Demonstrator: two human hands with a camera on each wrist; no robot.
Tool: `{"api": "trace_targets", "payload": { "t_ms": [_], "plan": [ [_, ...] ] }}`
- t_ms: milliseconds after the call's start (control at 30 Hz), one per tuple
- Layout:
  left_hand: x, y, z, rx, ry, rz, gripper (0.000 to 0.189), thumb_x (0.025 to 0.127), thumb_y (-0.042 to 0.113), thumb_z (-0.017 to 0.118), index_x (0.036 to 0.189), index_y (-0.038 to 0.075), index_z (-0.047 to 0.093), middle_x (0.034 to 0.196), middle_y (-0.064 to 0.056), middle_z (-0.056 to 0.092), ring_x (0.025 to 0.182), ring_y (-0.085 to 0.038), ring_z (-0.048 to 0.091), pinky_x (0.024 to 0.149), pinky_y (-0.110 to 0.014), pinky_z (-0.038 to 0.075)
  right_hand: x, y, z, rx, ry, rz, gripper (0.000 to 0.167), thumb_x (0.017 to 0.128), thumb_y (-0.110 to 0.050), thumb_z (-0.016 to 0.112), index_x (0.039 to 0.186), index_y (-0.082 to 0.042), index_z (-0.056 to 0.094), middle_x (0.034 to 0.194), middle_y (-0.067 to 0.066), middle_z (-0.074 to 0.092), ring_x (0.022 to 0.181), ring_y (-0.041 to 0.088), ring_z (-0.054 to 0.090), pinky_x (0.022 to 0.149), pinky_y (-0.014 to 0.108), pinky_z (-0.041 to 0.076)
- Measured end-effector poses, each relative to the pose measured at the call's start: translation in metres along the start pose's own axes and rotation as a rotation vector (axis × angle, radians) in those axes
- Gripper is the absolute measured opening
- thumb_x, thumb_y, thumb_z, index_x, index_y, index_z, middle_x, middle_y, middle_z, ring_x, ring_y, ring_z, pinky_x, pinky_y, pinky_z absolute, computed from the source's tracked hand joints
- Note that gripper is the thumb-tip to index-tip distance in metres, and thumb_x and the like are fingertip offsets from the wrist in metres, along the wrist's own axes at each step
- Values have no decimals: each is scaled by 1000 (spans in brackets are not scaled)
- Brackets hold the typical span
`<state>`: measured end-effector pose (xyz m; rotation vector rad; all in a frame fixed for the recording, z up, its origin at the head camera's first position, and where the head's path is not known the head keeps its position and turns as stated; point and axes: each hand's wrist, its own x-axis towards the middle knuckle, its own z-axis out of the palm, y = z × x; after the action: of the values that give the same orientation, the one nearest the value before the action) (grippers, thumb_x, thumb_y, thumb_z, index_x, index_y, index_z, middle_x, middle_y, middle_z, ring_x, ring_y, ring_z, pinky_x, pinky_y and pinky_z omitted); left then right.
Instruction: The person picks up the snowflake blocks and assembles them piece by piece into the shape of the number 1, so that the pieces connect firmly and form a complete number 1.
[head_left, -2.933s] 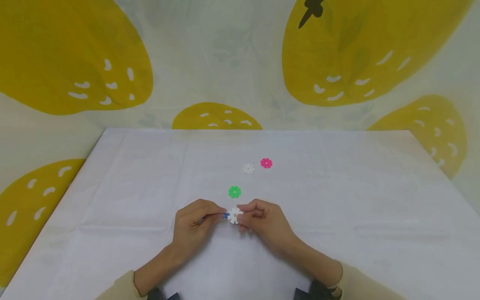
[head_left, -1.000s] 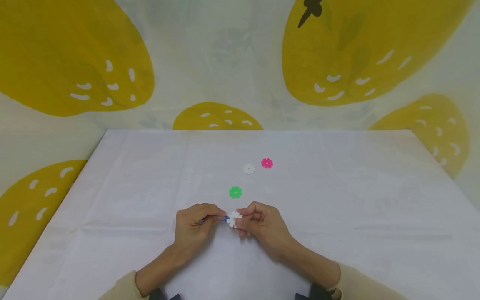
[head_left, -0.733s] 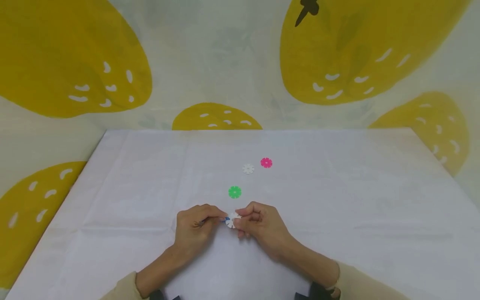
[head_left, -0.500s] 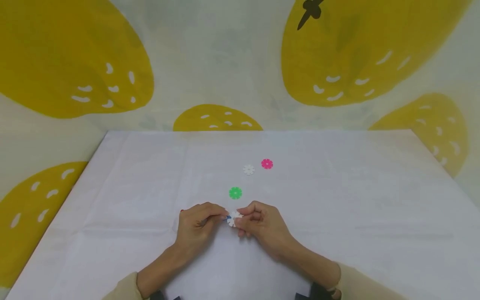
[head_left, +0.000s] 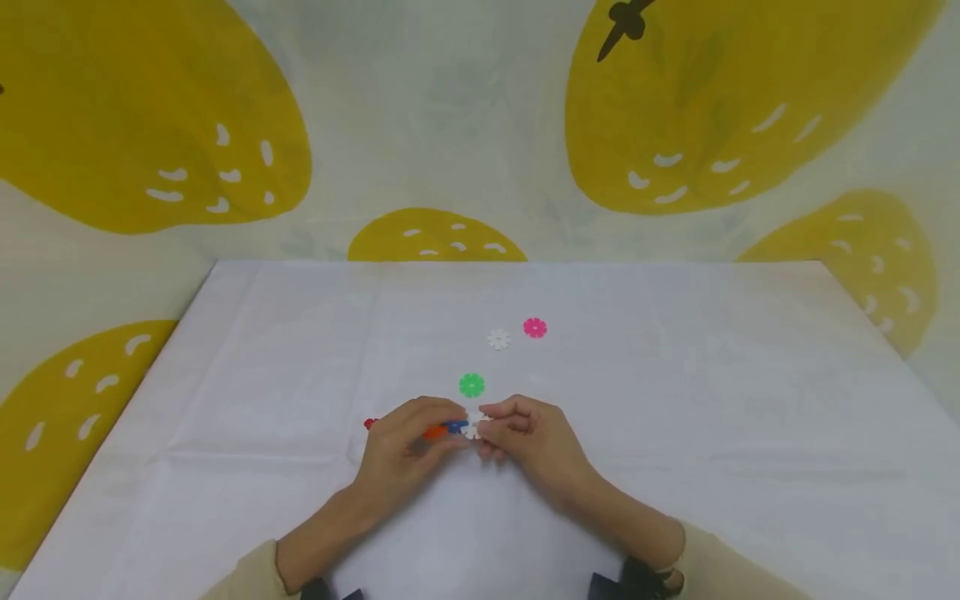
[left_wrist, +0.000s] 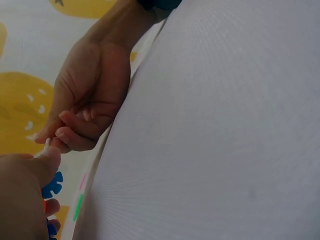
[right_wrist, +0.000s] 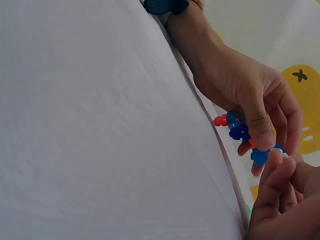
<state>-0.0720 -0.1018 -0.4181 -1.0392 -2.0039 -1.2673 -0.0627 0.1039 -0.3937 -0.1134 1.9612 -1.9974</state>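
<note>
My left hand [head_left: 401, 446] holds a chain of interlocking snowflake discs, fingers above and thumb below. An orange disc [head_left: 434, 432] and a blue disc [head_left: 454, 427] show between them. A red disc [head_left: 370, 423] pokes out behind the knuckles. More of the chain, with a dark blue disc [right_wrist: 239, 132], shows under the left hand in the right wrist view. Thumb and index finger of my right hand [head_left: 536, 437] pinch a white notched disc [head_left: 471, 430] against the chain's blue end. Whether the slots are engaged is hidden by the fingertips.
Beyond the hands, a green disc [head_left: 472, 385], another white disc [head_left: 498, 339] and a pink disc [head_left: 535, 327] lie flat on the white-covered table [head_left: 712, 375]. A lemon-print cloth [head_left: 480, 125] hangs behind the table's far edge.
The left-hand fingers have spread around the chain, so the orange and red discs now show. Both hands have shifted slightly up and right in the head view. The loose discs lie as before.
</note>
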Motion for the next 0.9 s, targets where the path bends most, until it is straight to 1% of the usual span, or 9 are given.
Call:
{"api": "trace_targets", "payload": {
  "t_ms": [67,200,300,467,533,600,733,833,900],
  "plan": [
    [1,-1,0,4,-6,28,33,72,-1,80,102,5,68,99,-6,67,91,-20,63,81,-23,50,0,0,0,7,-3,6,31,86,-14,72,110,3,63,82,16,70,71,22,65,64,24,51],
    [2,-1,-1,71,11,79,18,78,3,77,93,9,71,97,-5,67,86,-20,63,75,-23,49,2,1,-1,-2,-37,4,32,86,-15,72,111,3,63,83,16,69,70,21,63,64,24,51],
    [3,0,-2,99,26,92,10,81,5,75,89,10,72,95,-5,67,84,-19,63,72,-24,49,4,2,-2,-17,-70,6,31,87,-17,71,112,0,64,84,15,68,69,21,61,64,25,51],
    [3,0,-2,149,40,99,10,80,6,76,88,11,73,93,-3,67,81,-18,63,69,-25,48,6,-3,-9,-67,-108,2,25,94,-22,63,110,-3,65,90,14,69,75,24,62,68,27,53],
    [4,0,-1,176,47,95,9,80,8,76,88,12,74,93,-2,67,79,-17,63,68,-26,47,7,-7,-13,-95,-104,-8,24,96,-22,60,111,-3,64,91,13,68,77,26,62,69,29,53],
    [3,0,-1,200,50,84,10,80,8,76,88,13,74,94,-2,68,79,-16,63,68,-28,45,9,-11,-18,-129,-78,-13,24,96,-21,60,113,-5,64,91,13,68,77,27,62,71,30,54],
    [2,0,-2,225,55,55,16,75,5,78,88,13,74,95,-2,69,82,-16,64,73,-31,44,18,-16,-27,-196,-34,-27,24,95,-18,61,115,-4,63,91,12,69,78,28,64,74,30,54],
    [2,1,-3,230,56,32,21,71,2,79,89,11,73,97,-3,70,85,-18,65,76,-32,44,26,-19,-31,-251,-26,-65,26,94,-17,63,116,-3,63,91,12,69,79,28,64,73,29,53],
    [2,2,-4,228,59,17,22,71,0,79,89,10,72,98,-3,70,86,-18,65,77,-31,44,32,-21,-33,-292,-25,-97,28,92,-19,66,116,-5,64,90,10,69,79,27,64,71,29,53]
  ]
}}
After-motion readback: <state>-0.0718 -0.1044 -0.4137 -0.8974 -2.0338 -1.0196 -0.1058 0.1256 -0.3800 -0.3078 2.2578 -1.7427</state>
